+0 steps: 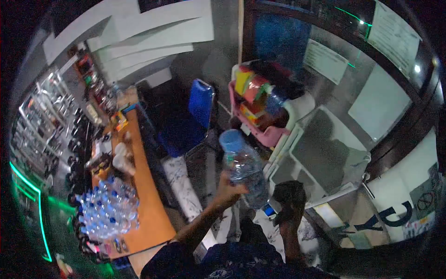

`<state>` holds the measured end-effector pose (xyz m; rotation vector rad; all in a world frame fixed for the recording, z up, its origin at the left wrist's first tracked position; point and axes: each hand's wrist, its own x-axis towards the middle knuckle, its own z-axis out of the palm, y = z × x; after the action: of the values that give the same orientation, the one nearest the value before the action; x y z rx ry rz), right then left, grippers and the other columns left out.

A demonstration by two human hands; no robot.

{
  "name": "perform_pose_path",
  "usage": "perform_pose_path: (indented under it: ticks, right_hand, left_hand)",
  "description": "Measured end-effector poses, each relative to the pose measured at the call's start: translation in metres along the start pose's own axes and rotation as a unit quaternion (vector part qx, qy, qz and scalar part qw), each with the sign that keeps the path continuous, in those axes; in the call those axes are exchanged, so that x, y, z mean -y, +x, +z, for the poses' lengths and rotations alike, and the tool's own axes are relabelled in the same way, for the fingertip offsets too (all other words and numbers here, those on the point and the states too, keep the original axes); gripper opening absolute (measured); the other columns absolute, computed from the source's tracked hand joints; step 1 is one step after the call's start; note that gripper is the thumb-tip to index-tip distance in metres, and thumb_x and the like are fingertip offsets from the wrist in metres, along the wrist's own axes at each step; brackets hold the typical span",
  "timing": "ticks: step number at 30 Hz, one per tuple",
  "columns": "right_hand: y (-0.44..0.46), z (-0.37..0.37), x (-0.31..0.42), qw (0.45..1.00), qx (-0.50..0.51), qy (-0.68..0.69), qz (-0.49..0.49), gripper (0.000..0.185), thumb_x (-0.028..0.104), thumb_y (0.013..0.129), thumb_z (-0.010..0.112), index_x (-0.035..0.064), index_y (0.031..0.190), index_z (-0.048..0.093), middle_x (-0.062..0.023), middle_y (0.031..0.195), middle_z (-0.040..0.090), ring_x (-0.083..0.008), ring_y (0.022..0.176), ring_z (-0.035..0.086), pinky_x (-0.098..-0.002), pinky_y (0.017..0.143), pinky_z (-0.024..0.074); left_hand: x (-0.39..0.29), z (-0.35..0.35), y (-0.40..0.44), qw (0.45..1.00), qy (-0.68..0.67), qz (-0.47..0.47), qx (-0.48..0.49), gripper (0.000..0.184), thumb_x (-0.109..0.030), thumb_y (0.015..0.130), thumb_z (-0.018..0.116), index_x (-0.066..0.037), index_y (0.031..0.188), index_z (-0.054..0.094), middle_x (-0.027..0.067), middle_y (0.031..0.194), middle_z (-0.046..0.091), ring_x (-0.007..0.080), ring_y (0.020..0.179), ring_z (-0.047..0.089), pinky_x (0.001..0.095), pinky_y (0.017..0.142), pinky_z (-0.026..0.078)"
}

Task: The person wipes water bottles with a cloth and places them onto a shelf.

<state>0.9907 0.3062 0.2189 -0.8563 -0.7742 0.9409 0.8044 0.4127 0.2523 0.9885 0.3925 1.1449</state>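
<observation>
While L hand [231,188] holds lg. btl [245,169], dark "Y" [370,225] shows.

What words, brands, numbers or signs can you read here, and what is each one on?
"Y": large dark letter on the pale panel, lower right.
"C" or "G", I cannot tell which: large curved letter beside it.
Too blurred to read: the upper-right printed sheet, the smaller printed sheet and the shirt print.
No readable brand or number.
</observation>
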Motion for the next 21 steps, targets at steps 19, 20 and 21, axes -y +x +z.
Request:
perform_pose_path:
  ticks: [19,20,21]
  right_hand:
    - [0.265,-0.11,0.021,0.962,-0.182,0.167,-0.115,0.035,0.039,0.093,0.048,0.0134,0.117,0.048,-0.0028,0.098,0.054,-0.0178,0.085,0.056,-0.0365,0.069,0.0508]
    - [0.272,-0.112,0.022,0.962,-0.184,0.173,-0.107,0.035,0.039,0.093,0.048,0.0131,0.116,0.048,-0.003,0.098,0.054,-0.0178,0.085,0.056,-0.0365,0.069,0.0508]
    - [0.28,-0.113,0.023,0.961,-0.186,0.177,-0.102,0.035,0.039,0.094,0.048,0.0129,0.116,0.048,-0.0031,0.098,0.055,-0.0179,0.085,0.057,-0.0365,0.069,0.0509]
  left_hand:
    - [0.174,0.184,0.363,0.783,0.335,0.165,0.497,0.105,-0.037,0.061,0.082,-0.003,0.137,0.018,0.021,0.135,0.034,0.0317,0.126,0.035,0.0431,0.102,0.032]
    - [0.205,0.173,0.384,0.771,0.314,0.18,0.524,0.103,-0.038,0.063,0.081,-0.004,0.137,0.018,0.022,0.137,0.032,0.0336,0.128,0.033,0.0442,0.102,0.032]
    - [0.233,0.164,0.392,0.769,0.307,0.187,0.529,0.1,-0.037,0.066,0.079,-0.005,0.139,0.018,0.0204,0.14,0.029,0.0325,0.13,0.03,0.0437,0.104,0.031]
